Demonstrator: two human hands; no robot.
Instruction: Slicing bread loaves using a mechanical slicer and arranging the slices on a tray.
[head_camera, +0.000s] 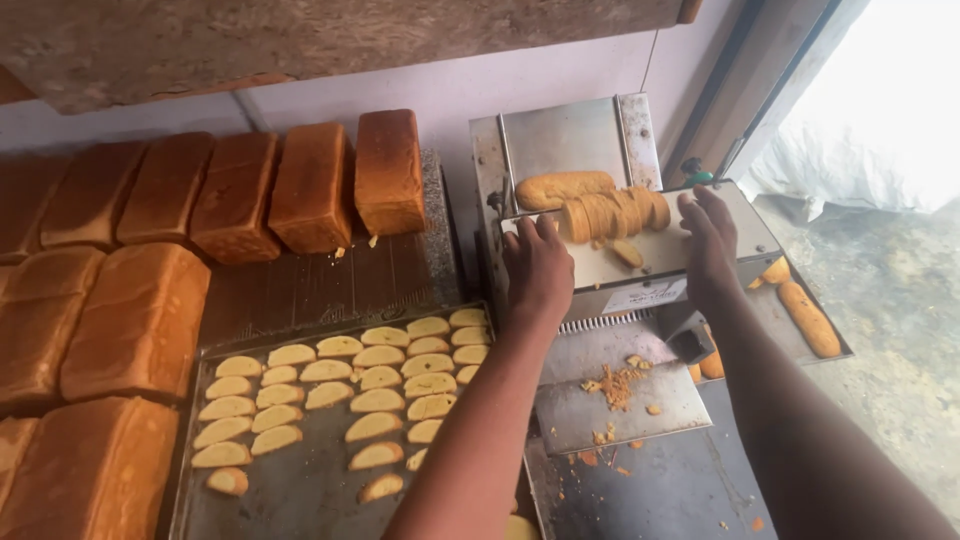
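Note:
My left hand (538, 270) rests on the left edge of the metal slicing machine's table (690, 250), fingers beside a row of cut bread slices (612, 214). My right hand (708, 240) touches the right end of that row, fingers spread. An uncut long loaf (562, 188) lies behind the slices in the machine's chute. One loose slice (628, 254) sits on the table in front of the row. Neither hand visibly grips anything.
A metal baking tray (300, 480) with several rows of slices (370, 375) lies at lower left. Large brown loaves (310, 185) stand behind and to the left. More long loaves (808, 318) lie on a tray at right. Crumbs (615, 385) cover the machine's lower plate.

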